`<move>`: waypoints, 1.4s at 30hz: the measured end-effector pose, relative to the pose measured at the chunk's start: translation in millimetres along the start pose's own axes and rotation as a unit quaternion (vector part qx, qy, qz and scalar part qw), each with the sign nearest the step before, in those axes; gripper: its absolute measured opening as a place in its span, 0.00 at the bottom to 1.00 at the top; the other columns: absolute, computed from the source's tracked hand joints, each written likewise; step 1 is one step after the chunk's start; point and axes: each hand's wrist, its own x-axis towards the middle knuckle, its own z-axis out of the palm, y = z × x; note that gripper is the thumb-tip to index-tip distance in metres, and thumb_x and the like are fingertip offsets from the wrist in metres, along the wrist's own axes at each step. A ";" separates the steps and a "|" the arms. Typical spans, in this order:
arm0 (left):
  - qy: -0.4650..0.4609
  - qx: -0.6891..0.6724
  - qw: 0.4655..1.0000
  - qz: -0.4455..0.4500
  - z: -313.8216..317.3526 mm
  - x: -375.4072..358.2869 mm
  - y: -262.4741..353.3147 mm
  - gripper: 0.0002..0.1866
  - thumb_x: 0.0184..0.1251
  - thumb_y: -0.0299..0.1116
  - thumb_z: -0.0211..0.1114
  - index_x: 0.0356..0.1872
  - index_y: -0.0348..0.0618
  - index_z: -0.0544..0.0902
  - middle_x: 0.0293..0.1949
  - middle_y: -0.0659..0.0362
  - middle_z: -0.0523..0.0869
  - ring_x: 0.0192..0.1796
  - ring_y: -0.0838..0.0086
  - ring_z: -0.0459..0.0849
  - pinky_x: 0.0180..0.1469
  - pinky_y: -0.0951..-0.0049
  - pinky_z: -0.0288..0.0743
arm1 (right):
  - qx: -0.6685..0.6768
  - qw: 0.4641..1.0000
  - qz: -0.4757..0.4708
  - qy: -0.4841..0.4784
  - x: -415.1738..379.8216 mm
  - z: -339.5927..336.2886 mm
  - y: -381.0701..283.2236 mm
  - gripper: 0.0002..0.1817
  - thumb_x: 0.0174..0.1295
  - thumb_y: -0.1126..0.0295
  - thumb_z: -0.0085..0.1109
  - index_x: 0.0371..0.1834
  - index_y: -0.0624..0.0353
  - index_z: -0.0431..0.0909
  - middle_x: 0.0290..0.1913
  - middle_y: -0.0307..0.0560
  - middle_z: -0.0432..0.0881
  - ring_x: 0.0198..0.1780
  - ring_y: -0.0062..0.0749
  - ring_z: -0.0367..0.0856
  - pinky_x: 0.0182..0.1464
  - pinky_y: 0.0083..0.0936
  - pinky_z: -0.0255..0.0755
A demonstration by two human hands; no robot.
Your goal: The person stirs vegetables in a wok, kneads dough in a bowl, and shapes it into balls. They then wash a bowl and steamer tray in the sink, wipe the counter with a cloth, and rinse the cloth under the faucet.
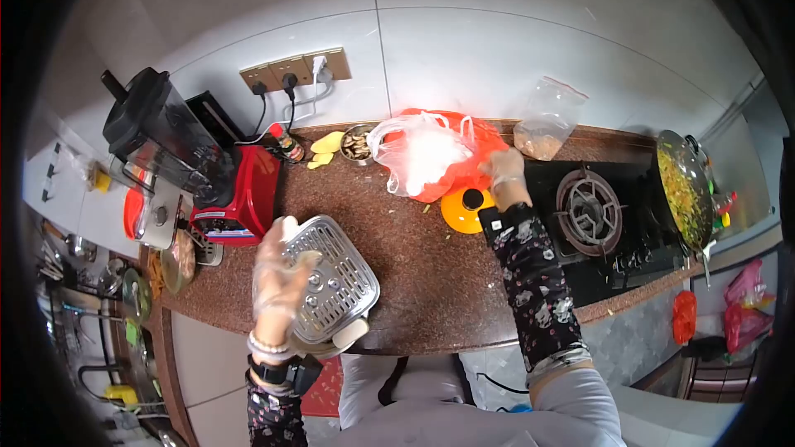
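My left hand (280,277), in a clear plastic glove, is over the left side of a rectangular steel steamer tray (346,261) with slots and pale handles. Its fingers are apart, with the fingertips by the far handle and the thumb over the slotted surface. My right hand (505,172), also gloved, is closed at the right edge of a red plastic bag (474,161). A white translucent bag (397,153) lies against the red one, its middle washed out by glare. Just below my right hand sits a yellow lid (455,213) with a black knob.
A red-based blender (248,190) stands left, near wall sockets (294,69). A bowl of sliced mushrooms (357,146) and yellow pieces (327,143) are behind the tray. A gas burner (589,207), a wok of chopped food (683,190) and a zip bag (548,120) are on the right.
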 end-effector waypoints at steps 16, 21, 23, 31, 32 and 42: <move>0.025 0.013 0.997 -0.072 -4.4 -24.9 -9.8 0.32 0.60 0.29 0.68 0.65 0.29 0.68 0.61 0.46 0.76 0.62 0.63 0.75 0.65 0.66 0.67 | 0.107 0.986 0.067 0.113 -98.1 53.3 -34.2 0.30 0.49 0.58 0.72 0.49 0.67 0.71 0.51 0.62 0.71 0.49 0.57 0.79 0.52 0.42 0.75; 0.148 0.012 0.977 -0.151 -54.1 -70.0 -25.5 0.33 0.64 0.27 0.67 0.67 0.28 0.63 0.62 0.45 0.74 0.64 0.63 0.73 0.66 0.67 0.65 | 0.199 0.975 0.038 0.086 -105.8 52.4 -66.3 0.29 0.50 0.63 0.71 0.52 0.67 0.71 0.54 0.61 0.72 0.51 0.58 0.78 0.54 0.41 0.74; 0.187 0.002 0.968 -0.167 -66.8 -86.2 -41.3 0.33 0.64 0.27 0.66 0.68 0.28 0.63 0.63 0.45 0.73 0.65 0.63 0.72 0.67 0.66 0.65 | 0.220 0.969 -0.057 0.097 -112.3 57.3 -89.9 0.27 0.48 0.63 0.71 0.49 0.68 0.74 0.50 0.63 0.75 0.53 0.58 0.77 0.57 0.42 0.72; 0.229 0.024 0.956 -0.183 -112.9 -148.8 -74.1 0.34 0.63 0.24 0.66 0.70 0.35 0.63 0.65 0.45 0.71 0.65 0.60 0.71 0.68 0.61 0.64 | 0.173 0.946 -0.269 -0.043 -34.5 106.3 -238.2 0.25 0.45 0.63 0.68 0.46 0.66 0.77 0.50 0.62 0.76 0.52 0.57 0.76 0.57 0.41 0.72; 0.231 0.055 0.945 -0.223 -118.1 -153.2 -69.5 0.34 0.62 0.22 0.65 0.70 0.36 0.63 0.65 0.45 0.71 0.65 0.60 0.71 0.68 0.62 0.63 | 0.157 0.940 -0.294 -0.073 -17.6 119.6 -254.5 0.24 0.45 0.65 0.68 0.46 0.65 0.77 0.50 0.62 0.76 0.53 0.56 0.76 0.57 0.41 0.72; 0.173 0.094 0.952 -0.234 -155.0 -160.6 -48.3 0.27 0.71 0.39 0.62 0.67 0.40 0.69 0.63 0.51 0.75 0.63 0.63 0.73 0.66 0.64 0.65 | 0.233 0.872 -0.406 -0.145 -6.2 97.9 -268.1 0.33 0.56 0.55 0.64 0.59 0.67 0.72 0.58 0.63 0.76 0.62 0.55 0.74 0.64 0.39 0.66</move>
